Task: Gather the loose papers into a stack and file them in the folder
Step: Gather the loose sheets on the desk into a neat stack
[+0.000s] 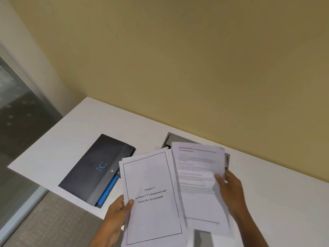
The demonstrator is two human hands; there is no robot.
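The left hand (pixel 118 210) grips the near left edge of a stack of papers (pixel 153 196), thumb pressed on the top sheet and fingers hidden beneath. That top sheet carries a thin rectangular border and, in bold type, "Chapter 3", then "McKinsey's 7's framework and Porter five forces model". Edges of more sheets fan out under it along its far and right sides.

The right hand (pixel 229 189) pinches a single printed page (pixel 199 177) at its right edge, thumb on top. This page lies just right of the stack, overlapping its right side, and is held above the table. It bears several paragraphs of small text with short headings, too blurred to read, and a ruled line near its bottom.

A dark folder (pixel 96 168) lies flat on the white table (pixel 71 139), left of the papers and near the table's front edge. Its cover shows a small blue smile-like logo with tiny illegible lettering below it, and a metal snap button sits near its right side. Blue inner dividers show along its near right edge.

Behind the single page, a grey recessed cable box (pixel 175 138) is set into the table by the yellowish wall (pixel 178 59).
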